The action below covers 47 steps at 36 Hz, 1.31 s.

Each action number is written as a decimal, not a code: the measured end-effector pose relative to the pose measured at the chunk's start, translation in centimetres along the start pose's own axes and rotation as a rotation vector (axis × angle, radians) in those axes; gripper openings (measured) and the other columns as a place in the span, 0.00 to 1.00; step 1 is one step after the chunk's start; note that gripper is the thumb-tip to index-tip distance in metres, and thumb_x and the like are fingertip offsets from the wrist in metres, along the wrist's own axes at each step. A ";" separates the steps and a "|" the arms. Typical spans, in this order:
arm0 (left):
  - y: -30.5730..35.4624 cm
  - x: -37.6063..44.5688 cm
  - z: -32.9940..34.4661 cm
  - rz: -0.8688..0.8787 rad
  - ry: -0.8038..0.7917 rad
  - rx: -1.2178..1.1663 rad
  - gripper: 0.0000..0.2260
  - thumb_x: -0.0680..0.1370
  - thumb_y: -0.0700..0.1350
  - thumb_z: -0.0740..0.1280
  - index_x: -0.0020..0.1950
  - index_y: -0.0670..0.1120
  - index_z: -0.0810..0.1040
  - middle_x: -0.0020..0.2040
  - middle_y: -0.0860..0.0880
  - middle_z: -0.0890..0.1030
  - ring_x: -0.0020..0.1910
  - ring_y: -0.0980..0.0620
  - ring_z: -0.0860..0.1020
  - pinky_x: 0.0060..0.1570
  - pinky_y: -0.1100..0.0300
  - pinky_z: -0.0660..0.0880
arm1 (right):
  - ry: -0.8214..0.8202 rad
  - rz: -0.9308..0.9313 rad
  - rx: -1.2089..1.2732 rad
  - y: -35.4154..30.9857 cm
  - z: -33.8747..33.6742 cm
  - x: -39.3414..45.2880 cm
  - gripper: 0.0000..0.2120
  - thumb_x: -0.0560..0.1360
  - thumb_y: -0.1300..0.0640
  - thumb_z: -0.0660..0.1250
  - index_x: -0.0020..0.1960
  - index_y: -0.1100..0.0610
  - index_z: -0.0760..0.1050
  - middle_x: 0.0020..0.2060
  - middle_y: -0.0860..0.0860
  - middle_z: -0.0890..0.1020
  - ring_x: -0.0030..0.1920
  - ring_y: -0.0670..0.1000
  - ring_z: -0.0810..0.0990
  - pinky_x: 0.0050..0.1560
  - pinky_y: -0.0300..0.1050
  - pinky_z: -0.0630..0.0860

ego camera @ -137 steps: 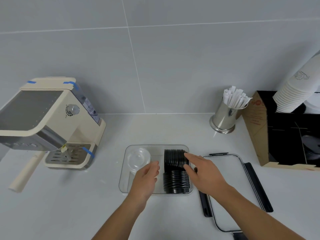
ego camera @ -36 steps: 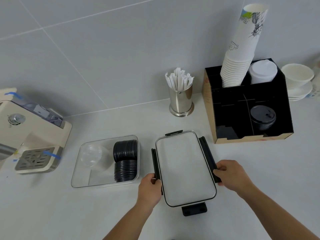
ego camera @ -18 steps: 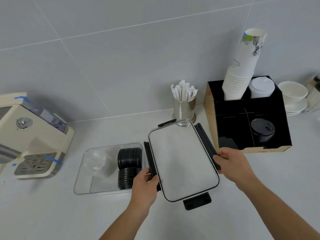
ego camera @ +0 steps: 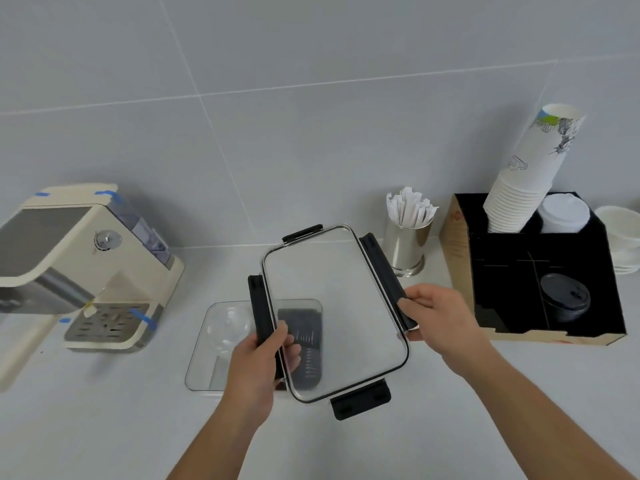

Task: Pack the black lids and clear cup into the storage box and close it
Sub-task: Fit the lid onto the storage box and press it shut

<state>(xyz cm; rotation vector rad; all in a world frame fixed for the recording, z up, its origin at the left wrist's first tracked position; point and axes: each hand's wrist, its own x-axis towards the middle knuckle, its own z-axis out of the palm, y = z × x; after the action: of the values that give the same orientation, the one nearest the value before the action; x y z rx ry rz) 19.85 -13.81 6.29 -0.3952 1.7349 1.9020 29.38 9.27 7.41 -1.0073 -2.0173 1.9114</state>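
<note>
On a white counter, a cream coffee machine [ego camera: 86, 268] stands far left. Beside it sits the clear storage box [ego camera: 221, 348], the clear cup [ego camera: 227, 329] in its left half and the row of black lids [ego camera: 304, 344] in its right. My left hand [ego camera: 258, 365] grips the box lid [ego camera: 334, 313] by its left clip, fingers curled around the edge; my right hand [ego camera: 440, 317] pinches the right clip. The lid hangs tilted over the box's right side. As I judge it, I should level it, square its corners with the rim, lower evenly, then snap all four clips. A cup organizer [ego camera: 540, 271] stands right.
</note>
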 end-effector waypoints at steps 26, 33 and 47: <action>6.7 1.5 -5.9 0.202 -0.039 -0.406 0.04 0.80 0.41 0.67 0.53 0.43 0.78 0.37 0.46 0.84 0.33 0.52 0.84 0.37 0.63 0.83 | -0.263 0.155 0.422 -6.2 10.2 -3.1 0.15 0.75 0.53 0.67 0.58 0.59 0.79 0.50 0.59 0.86 0.45 0.58 0.84 0.43 0.51 0.80; 7.4 1.8 -6.1 0.224 -0.034 -0.415 0.02 0.80 0.41 0.66 0.49 0.46 0.78 0.37 0.46 0.84 0.32 0.55 0.83 0.33 0.64 0.81 | -0.298 0.176 0.397 -6.5 10.7 -3.4 0.12 0.76 0.61 0.66 0.58 0.61 0.79 0.51 0.61 0.85 0.49 0.59 0.85 0.46 0.52 0.82; 7.6 3.3 -7.4 0.063 -0.170 -0.251 0.09 0.81 0.46 0.64 0.55 0.43 0.80 0.49 0.43 0.87 0.47 0.45 0.84 0.48 0.51 0.80 | -0.196 0.000 0.339 -8.6 11.9 -3.5 0.28 0.55 0.57 0.78 0.55 0.60 0.80 0.47 0.61 0.86 0.44 0.58 0.86 0.46 0.55 0.80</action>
<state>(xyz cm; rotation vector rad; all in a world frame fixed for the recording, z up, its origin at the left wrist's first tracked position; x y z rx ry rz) 11.89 -20.75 9.85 -0.2635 1.4203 2.1404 22.37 -1.96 14.68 -0.7609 -1.6947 2.3276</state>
